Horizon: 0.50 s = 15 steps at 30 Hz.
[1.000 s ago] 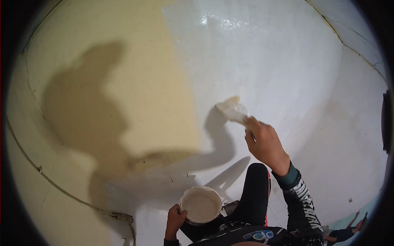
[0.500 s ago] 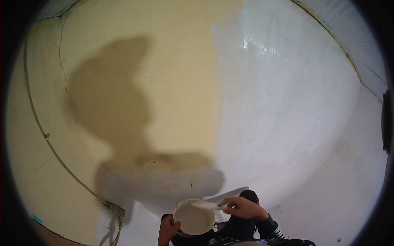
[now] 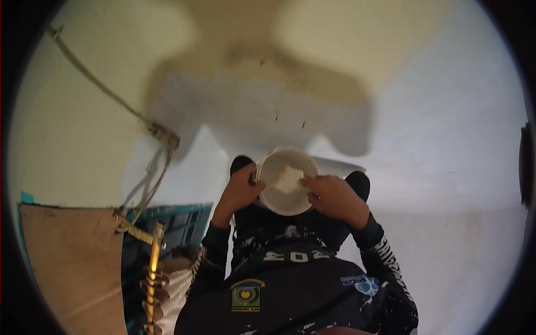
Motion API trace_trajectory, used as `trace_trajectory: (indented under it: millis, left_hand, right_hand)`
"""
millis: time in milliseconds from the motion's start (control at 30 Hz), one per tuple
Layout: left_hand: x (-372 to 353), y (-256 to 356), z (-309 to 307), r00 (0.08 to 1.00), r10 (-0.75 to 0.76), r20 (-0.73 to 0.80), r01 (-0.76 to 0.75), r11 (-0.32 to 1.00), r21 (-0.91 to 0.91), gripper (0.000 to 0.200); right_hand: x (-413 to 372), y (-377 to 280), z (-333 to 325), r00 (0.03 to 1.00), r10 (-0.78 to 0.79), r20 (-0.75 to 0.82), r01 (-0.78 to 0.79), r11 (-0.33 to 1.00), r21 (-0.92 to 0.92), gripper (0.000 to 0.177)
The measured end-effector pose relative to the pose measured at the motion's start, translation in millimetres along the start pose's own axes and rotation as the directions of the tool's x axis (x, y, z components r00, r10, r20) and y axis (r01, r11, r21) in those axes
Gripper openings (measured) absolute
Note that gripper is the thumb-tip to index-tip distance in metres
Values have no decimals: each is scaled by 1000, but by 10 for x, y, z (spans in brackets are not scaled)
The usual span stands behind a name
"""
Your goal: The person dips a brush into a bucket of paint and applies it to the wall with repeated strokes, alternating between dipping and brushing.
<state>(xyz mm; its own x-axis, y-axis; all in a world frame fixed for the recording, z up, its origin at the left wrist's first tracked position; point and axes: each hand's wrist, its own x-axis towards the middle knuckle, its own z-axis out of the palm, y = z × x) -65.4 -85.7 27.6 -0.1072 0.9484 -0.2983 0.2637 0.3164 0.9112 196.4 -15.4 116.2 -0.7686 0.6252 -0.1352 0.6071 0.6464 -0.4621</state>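
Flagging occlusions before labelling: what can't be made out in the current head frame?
All in the head view:
- Brush handle: mostly covered by the right hand.
- Bucket fill level: pale on pale, partly behind the brush.
- Bucket underside: hidden by the bucket itself.
- Some left hand finger contact: hidden by the hand itself.
- Dark shape at right: cut off by the black border, unidentifiable.

Brush (image 3: 289, 180) at mouth of bucket (image 3: 272, 167), between hands (image 3: 338, 196), wall (image 3: 335, 33) beyond
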Motion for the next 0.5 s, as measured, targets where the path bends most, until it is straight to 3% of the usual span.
trace_trajectory:
  millis: [100,167,233,367,500]
  left_hand:
    - [15,-136,38,999,49,-16,-49,999,22,26]
    - [-15,-116,85,992,125,-11,-125,992,32,15]
    - [-43,-53,74,996,88,-3,-88,996,0,15]
    - [-83,69,64,999,15,33,-12,997,-78,13]
    - [-87,82,60,999,0,45,4,996,-85,12]
  right_hand:
    - [180,1,154,998,-36,48,41,995,-88,31]
    - [249,93,266,996,-67,52,73,989,-126,29]
    - [382,215,466,984,-67,163,101,974,-205,32]
    - [537,285,750,977,-145,155,182,949,-257,27]
    - [615,302,956,985,-169,47,174,966,-189,36]
